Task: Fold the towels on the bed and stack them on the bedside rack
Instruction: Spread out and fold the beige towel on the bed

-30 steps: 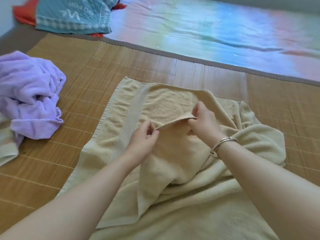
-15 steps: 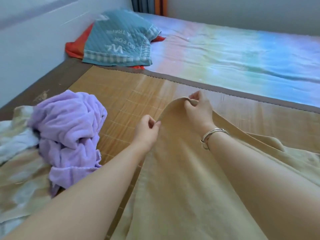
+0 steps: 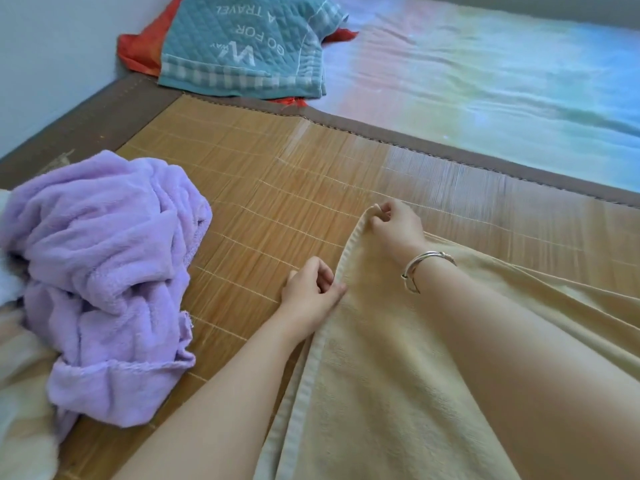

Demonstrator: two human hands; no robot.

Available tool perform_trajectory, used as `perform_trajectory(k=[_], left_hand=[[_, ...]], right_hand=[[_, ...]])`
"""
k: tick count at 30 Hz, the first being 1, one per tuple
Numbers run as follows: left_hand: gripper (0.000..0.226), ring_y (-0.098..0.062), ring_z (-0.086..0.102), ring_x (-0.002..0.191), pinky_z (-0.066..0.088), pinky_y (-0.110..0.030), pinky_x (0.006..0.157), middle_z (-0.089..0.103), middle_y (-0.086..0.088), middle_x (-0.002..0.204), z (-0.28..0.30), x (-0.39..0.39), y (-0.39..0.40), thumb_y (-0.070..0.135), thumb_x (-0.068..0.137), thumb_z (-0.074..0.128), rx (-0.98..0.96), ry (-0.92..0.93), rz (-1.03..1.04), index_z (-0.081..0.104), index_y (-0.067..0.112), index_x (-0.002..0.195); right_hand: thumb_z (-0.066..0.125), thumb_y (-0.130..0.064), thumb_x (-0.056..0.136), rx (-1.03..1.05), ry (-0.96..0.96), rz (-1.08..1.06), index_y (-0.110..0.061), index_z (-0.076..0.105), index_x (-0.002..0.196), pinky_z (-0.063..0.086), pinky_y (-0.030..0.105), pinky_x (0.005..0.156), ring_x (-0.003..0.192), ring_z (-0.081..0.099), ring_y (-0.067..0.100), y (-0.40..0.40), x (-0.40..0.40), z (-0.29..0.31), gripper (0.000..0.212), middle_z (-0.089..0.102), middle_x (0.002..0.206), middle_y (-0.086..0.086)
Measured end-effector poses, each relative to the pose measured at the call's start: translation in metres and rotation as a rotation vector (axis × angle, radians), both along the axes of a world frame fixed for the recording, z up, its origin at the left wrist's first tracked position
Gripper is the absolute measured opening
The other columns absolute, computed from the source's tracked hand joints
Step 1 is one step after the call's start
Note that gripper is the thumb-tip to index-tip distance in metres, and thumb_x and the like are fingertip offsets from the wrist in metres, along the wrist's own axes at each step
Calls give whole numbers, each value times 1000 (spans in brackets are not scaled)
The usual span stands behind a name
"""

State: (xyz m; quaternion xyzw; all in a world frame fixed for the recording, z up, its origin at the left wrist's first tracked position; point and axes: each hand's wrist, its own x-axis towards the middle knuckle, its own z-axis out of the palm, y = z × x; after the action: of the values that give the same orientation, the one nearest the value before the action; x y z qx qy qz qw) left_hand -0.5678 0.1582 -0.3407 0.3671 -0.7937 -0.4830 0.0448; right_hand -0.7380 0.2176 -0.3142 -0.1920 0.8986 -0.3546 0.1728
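A beige towel [image 3: 374,393] lies spread over the bamboo mat [image 3: 277,188] at lower right. My right hand [image 3: 396,225], with a silver bracelet on the wrist, pinches the towel's far corner. My left hand [image 3: 311,292] pinches the same hemmed edge a little nearer to me. A crumpled purple towel [image 3: 104,271] lies in a heap on the left. Under it, at the left edge, is a pale patterned cloth [image 3: 20,393]. The bedside rack is not in view.
A teal quilted cloth [image 3: 242,46] printed with white letters lies on an orange cloth [image 3: 138,53] in the far corner by the wall. A pastel sheet [image 3: 485,74] covers the far side of the bed. The mat has a brown border [image 3: 97,123].
Both hands lifted the towel's edge from the middle of the towel and carried it away from me, to the left. The camera view shifted, so the purple towel now shows larger.
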Motion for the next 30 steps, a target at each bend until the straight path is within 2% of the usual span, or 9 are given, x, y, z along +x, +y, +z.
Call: perform_trajectory(k=[3, 7, 9, 12, 17, 20, 24, 28, 30], left_hand=[[22, -13, 45, 87, 44, -35, 84, 53, 13, 75, 0, 1, 2, 34, 84, 68, -18, 9, 5, 48, 27, 81], [22, -14, 46, 92, 43, -41, 92, 52, 13, 75, 0, 0, 6, 35, 85, 66, -60, -6, 5, 47, 26, 81], [23, -15, 46, 89, 44, -42, 92, 51, 12, 74, 1, 1, 9, 34, 86, 66, -77, 1, 11, 46, 25, 81], [28, -17, 45, 83, 44, -43, 86, 50, 9, 74, -1, 2, 10, 38, 85, 66, -89, 7, 10, 43, 23, 78], [33, -17, 46, 76, 41, -31, 69, 51, 3, 80, 13, 11, 11, 48, 84, 63, -54, -21, -22, 44, 23, 74], [33, -12, 43, 64, 35, -24, 58, 48, 4, 74, 34, 31, 26, 47, 91, 55, 32, 33, -31, 48, 16, 80], [31, -12, 42, 64, 31, -25, 56, 47, 3, 72, 44, 94, 47, 35, 92, 58, -215, 131, 36, 49, 15, 70], [35, -14, 45, 56, 38, -31, 58, 50, 4, 58, 41, 166, 69, 35, 89, 62, -264, 113, -60, 51, 12, 65], [35, -14, 49, 57, 40, -31, 59, 56, 4, 60, 40, 193, 80, 38, 88, 63, -281, 70, -74, 56, 10, 68]], right_hand=[[54, -12, 91, -13, -24, 66, -11, 37, 135, 33, 22, 88, 108, 50, 21, 6, 2, -2, 46, 32, 137, 10], [49, -1, 88, -89, 0, 160, -15, 24, 145, 39, 21, 98, 101, 50, 13, 23, 7, -2, 63, 25, 142, 8], [45, 4, 88, -198, -10, 165, -17, 28, 143, 42, 25, 101, 109, 53, 10, 39, 17, -1, 61, 28, 143, 4], [43, 8, 89, -311, 34, 188, -18, 39, 135, 37, 16, 103, 122, 47, 6, 70, 43, 0, 54, 38, 139, 1], [40, 12, 80, -315, 124, 190, -20, 51, 121, 31, 14, 103, 118, 45, 2, 126, 98, 3, 53, 50, 123, -5], [41, 12, 80, -290, 105, 233, -21, 56, 114, 29, 0, 93, 111, 43, -4, 155, 132, 5, 49, 50, 120, -8], [42, 9, 82, -277, 117, 266, -21, 60, 108, 29, -1, 88, 109, 47, 0, 174, 185, 9, 44, 52, 116, -8], [45, 0, 88, -251, 126, 344, -23, 63, 102, 35, 16, 80, 105, 50, 4, 182, 240, 14, 32, 54, 110, -7], [45, -2, 90, -240, 117, 379, -21, 65, 102, 39, 21, 84, 106, 51, 6, 187, 264, 16, 30, 56, 108, -7]])
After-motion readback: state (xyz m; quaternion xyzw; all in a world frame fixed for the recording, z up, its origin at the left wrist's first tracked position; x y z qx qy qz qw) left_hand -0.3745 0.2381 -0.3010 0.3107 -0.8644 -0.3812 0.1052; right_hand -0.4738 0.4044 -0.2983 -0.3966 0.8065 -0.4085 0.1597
